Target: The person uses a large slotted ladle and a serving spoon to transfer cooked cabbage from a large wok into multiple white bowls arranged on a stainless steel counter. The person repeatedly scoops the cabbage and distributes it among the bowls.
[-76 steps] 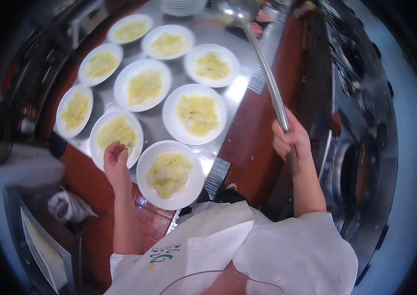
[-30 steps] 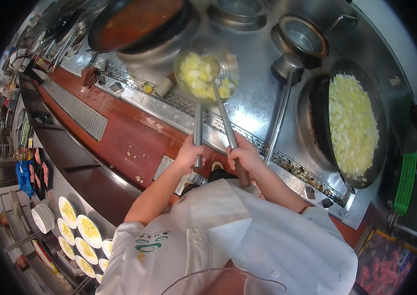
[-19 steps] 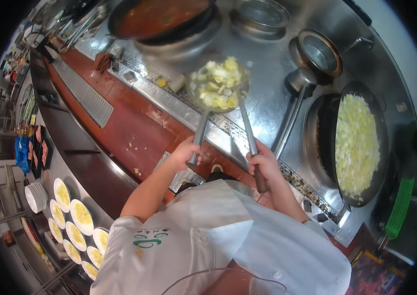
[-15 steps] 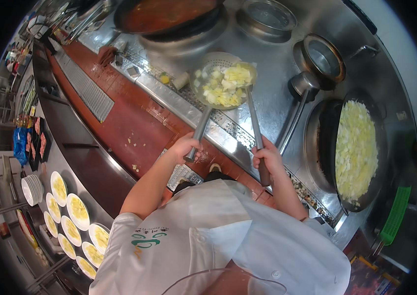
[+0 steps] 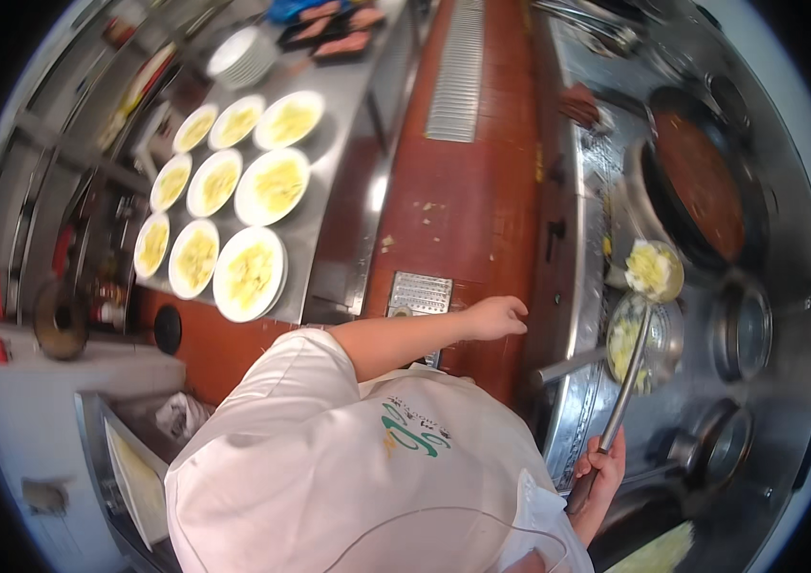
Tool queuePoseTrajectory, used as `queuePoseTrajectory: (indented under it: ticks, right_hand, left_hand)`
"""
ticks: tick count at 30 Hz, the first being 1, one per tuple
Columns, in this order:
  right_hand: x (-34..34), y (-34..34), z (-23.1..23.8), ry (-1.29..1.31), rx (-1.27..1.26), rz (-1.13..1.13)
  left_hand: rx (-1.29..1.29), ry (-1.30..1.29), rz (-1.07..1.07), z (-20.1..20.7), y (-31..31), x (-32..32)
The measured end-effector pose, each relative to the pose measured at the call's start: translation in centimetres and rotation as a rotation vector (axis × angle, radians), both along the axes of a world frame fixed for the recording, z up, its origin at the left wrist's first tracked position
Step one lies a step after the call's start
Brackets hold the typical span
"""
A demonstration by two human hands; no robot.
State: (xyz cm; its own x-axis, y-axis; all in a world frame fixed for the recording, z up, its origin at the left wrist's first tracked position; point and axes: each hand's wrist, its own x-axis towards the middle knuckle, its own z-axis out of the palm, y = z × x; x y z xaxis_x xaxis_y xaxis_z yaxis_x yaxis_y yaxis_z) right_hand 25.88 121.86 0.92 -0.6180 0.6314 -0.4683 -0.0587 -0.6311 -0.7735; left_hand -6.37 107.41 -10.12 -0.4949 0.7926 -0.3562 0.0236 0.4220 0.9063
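My right hand point(image 5: 598, 472) grips the long handle of a metal ladle point(image 5: 654, 270), low at the right. The ladle's bowl is heaped with pale yellow food and hangs just above a round metal strainer point(image 5: 646, 336), which holds more of the same food on the steel stove top. The strainer's handle point(image 5: 568, 366) points toward me with no hand on it. Stretched out from my white sleeve, my left hand point(image 5: 496, 316) is at the stove's front edge with loosely curled fingers and holds nothing.
A wok of red sauce point(image 5: 702, 196) sits beyond the ladle, and small steel pots point(image 5: 745, 329) stand to the right. On the steel counter point(image 5: 348, 162) at left are several white plates of yellow food point(image 5: 251, 272). Red floor point(image 5: 463, 191) with a drain grate lies between.
My left hand has let go of the strainer handle, and the strainer now rests on the stove. The ladle holds a scoop above it. My view has swung toward the plates.
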Motion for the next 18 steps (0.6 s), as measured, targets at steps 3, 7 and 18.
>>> queuePoseTrajectory:
  ticks: [3,7,18]
  right_hand:
    - [-9.6,-0.6,3.1,-0.045,0.033,0.238]
    - [-22.8,-4.0,4.4,0.028,0.008,0.648]
    - [-55.1,-21.6,3.1,-0.053,0.302,1.303]
  left_hand:
    - [0.092,-0.014,0.271,1.3,-6.4,-6.1]
    - [0.071,0.339,0.707,2.3,-18.1,-16.9]
    - [-0.254,0.86,1.149,1.4,-35.9,-45.1]
